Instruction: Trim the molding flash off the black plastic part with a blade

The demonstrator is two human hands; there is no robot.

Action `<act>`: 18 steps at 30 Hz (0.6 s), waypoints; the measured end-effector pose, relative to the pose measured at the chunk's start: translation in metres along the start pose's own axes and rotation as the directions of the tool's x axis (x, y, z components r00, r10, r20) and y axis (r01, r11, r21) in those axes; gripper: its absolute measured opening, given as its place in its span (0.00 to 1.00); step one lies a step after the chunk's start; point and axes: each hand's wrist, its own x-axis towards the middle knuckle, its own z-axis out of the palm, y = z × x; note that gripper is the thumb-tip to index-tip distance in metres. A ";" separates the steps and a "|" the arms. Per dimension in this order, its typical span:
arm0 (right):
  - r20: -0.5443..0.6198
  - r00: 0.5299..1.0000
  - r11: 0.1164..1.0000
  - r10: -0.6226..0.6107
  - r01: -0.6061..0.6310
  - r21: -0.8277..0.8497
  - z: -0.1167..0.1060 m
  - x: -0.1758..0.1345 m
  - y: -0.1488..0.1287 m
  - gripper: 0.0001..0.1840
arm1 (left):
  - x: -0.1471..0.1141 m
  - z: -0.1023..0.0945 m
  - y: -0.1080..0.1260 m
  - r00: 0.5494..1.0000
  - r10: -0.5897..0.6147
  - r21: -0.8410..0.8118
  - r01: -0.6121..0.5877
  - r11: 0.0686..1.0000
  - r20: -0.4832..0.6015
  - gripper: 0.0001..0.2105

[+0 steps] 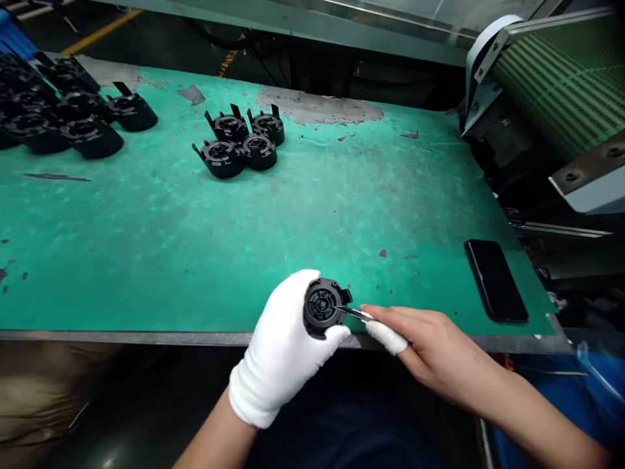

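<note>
My left hand (288, 332), in a white glove, is closed around a round black plastic part (323, 306) near the front edge of the table. The part's ribbed face is turned up, and a small tab sticks out on its right side. My right hand (415, 332) is bare apart from a white cover on the thumb. Between its thumb and finger it pinches a slim knife (355, 314) with a pointed blade. The blade's tip lies over the face of the black part; whether it touches is too small to tell.
Several black cylindrical parts (222, 159) stand grouped on the green table (342, 215), with a larger cluster (92, 133) at the far left. A black phone (495, 280) lies at the right. Beyond it rises a green-belted conveyor (561, 78).
</note>
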 end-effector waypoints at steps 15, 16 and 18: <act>0.180 0.983 1.000 -0.027 0.028 -0.004 -0.007 0.006 -0.008 0.32 | 0.006 -0.003 0.001 0.996 0.021 0.005 -0.021 1.000 0.083 0.35; 0.187 0.982 1.000 -0.028 0.028 0.000 -0.009 0.006 -0.007 0.32 | 0.007 -0.004 0.001 0.995 0.021 0.008 -0.022 1.000 0.095 0.36; 0.167 0.986 1.000 -0.028 0.030 -0.007 -0.012 0.007 -0.006 0.33 | 0.008 -0.005 -0.001 0.993 0.019 0.009 -0.020 1.000 0.112 0.35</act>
